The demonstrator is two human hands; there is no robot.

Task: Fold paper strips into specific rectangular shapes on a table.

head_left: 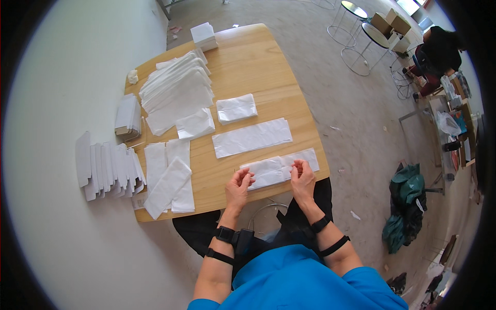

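Note:
A long white sheet, thin like paper or soft tissue [266, 172], lies partly folded along the table's near edge. My left hand [239, 188] is at its left end, fingers curled toward the thumb on the edge. My right hand [304, 181] pinches its near side, right of the middle, beside the fold line. Just beyond lies a flat white strip of the same material [252, 138]. Farther back is a shorter folded white bundle [236, 108]. Several loose white strips [173, 181] overlap at the table's left front.
A fanned pile of white sheets [178, 85] covers the wooden table's [258, 57] far left. White card stacks [128, 116] and flattened white boxes [108, 168] stand along the left wall side. Another person [439, 57] sits far right, near round stools [375, 35]. Dark green bags [405, 191] lie on the floor.

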